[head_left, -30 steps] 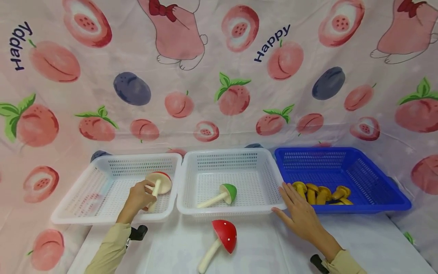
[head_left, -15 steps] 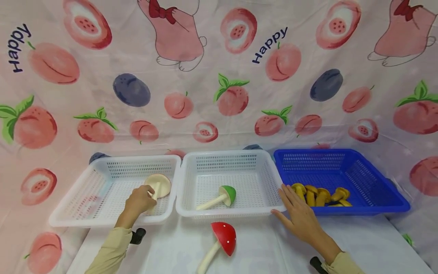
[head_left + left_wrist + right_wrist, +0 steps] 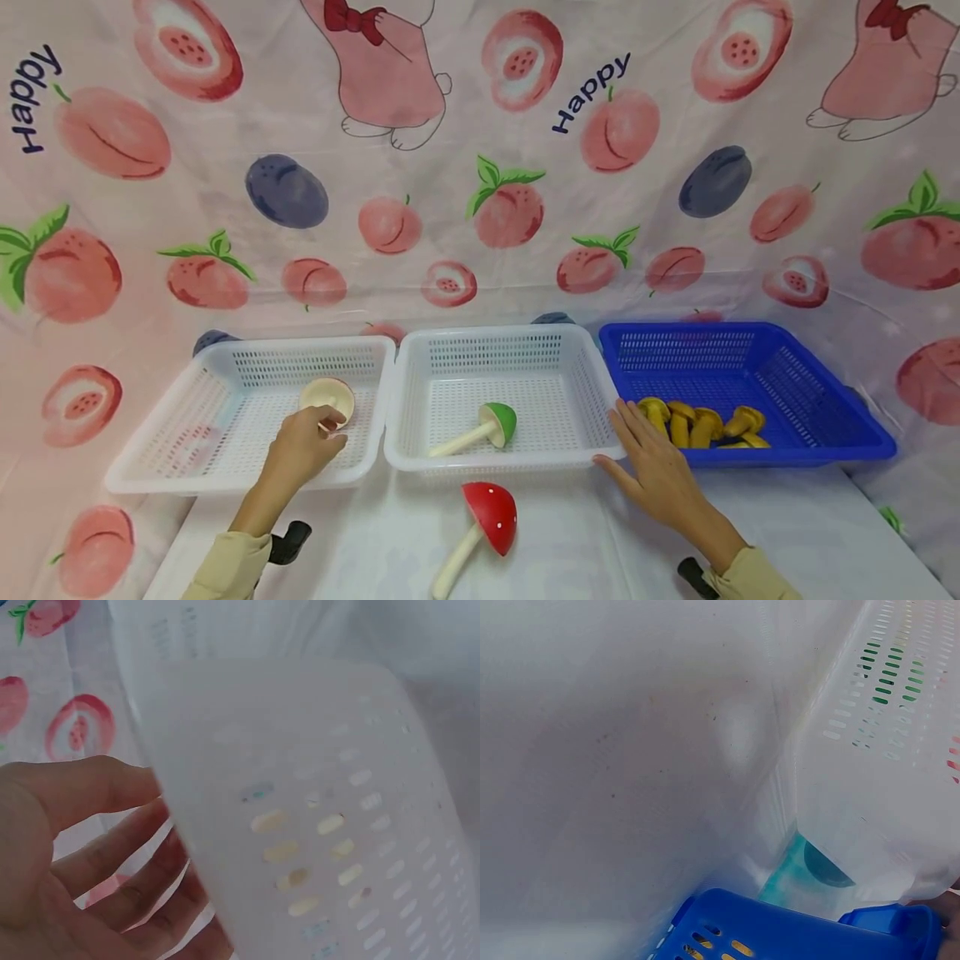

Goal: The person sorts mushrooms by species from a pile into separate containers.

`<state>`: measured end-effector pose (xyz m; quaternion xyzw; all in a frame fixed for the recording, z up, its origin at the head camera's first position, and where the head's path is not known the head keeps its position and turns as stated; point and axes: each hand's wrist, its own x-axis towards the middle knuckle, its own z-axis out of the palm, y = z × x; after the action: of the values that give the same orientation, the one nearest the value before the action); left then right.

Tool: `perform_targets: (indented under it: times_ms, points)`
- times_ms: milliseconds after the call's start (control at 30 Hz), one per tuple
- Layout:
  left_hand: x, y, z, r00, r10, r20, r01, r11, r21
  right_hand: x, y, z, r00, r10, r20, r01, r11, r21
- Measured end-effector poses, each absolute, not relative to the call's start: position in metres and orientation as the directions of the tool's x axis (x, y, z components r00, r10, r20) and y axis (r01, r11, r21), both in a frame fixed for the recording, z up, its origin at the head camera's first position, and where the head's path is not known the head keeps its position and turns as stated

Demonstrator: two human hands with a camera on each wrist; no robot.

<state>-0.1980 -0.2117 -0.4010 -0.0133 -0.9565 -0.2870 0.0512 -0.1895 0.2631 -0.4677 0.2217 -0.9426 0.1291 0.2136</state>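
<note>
In the head view my left hand [image 3: 303, 442] reaches over the front rim of the left white basket [image 3: 187, 483]. Its fingers [image 3: 318, 414] are loosely bent and apart from the thumb, right at a toy mushroom [image 3: 327, 394] whose cream underside faces up; the hand covers most of the stem. The left wrist view shows spread fingers with tips hidden behind the basket wall [image 3: 315, 712]. My right hand [image 3: 660, 475] lies with straight fingers on the front right corner of the middle white basket [image 3: 502, 461]. Inside that basket lies a green-capped mushroom [image 3: 495, 425].
A red mushroom with white dots [image 3: 491, 517] lies on the white tablecloth [image 3: 375, 542] before the middle basket. At the right stands a blue basket [image 3: 810, 452] with several yellow-brown mushrooms [image 3: 705, 427]. A fruit-print cloth [image 3: 450, 217] hangs behind.
The mushroom at my left hand has shifted left and turned, its stem now mostly hidden. The left fingers have loosened from the stem. My right hand stays put.
</note>
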Motion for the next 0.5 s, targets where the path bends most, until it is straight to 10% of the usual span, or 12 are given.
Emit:
perform_targets:
  times_ms: [500]
  points:
    - [-0.160, -0.185, -0.394, -0.949, 0.027, 0.314, 0.231, 0.737, 0.635, -0.190, 0.262, -0.467, -0.821, -0.358, 0.445, -0.463, 0.873, -0.153]
